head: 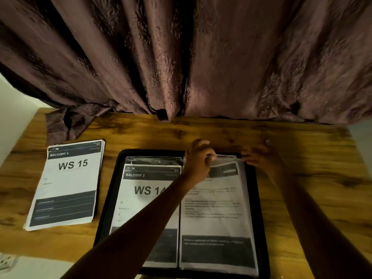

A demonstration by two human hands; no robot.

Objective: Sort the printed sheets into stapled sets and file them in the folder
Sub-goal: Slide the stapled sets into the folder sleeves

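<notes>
Both hands pinch the clear sleeve's top edge, left hand point(198, 158) and right hand point(259, 157), on the right page of the open folder point(112, 198) on the desk; uneven pull could crumple the sheet set point(217, 208) inside.

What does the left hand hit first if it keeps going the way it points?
Past the folder rim, the left hand would likely cross bare table, then meet the curtain; depth is unclear.

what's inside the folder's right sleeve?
A printed sheet with a dark band at its bottom, inside the clear sleeve of the black folder. Both hands pinch the sleeve's top edge. Sheets behind it cannot be seen.
</notes>
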